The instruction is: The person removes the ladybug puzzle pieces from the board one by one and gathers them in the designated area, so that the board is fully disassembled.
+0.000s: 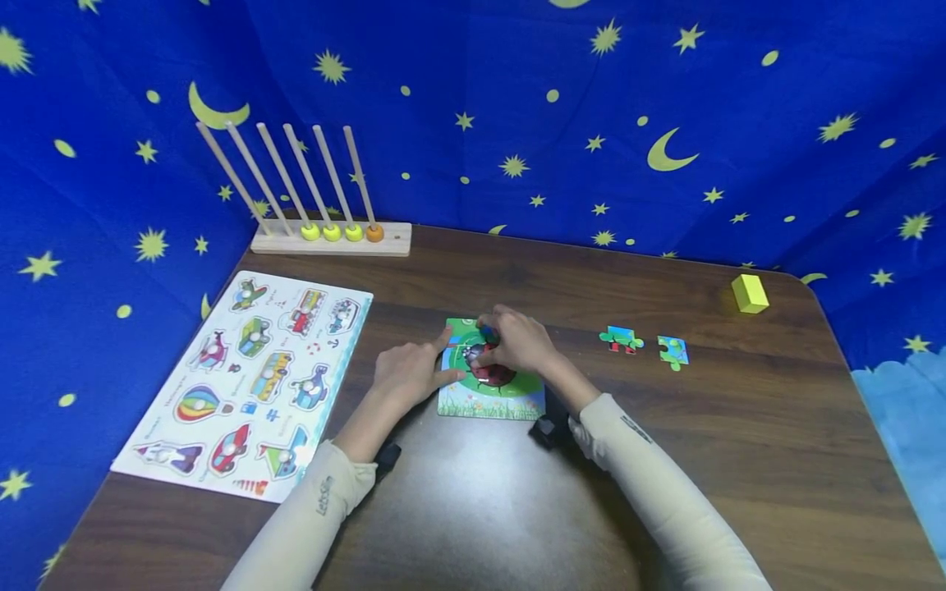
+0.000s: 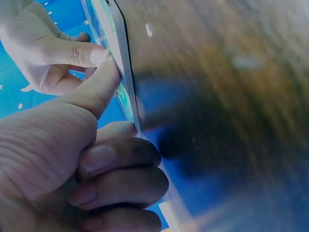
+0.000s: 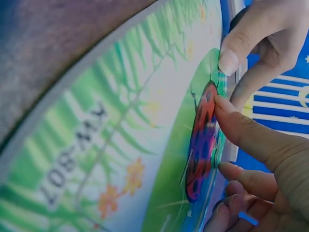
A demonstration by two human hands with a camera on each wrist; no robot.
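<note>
A ladybug puzzle board lies flat on the table between both hands. My left hand rests at its left side, with the index finger and thumb stretched out against the edge. In the left wrist view the left hand's other fingers curl beneath. From above, my right hand pinches a small blue-and-green puzzle piece at the top of the picture, mostly hidden by the fingers. The right thumb touches the red ladybug in the right wrist view.
Two loose puzzle pieces, one with red and one green and blue, lie to the right. A white vehicle peg puzzle is at left. Behind stand a wooden peg rack with beads and, far right, a yellow block.
</note>
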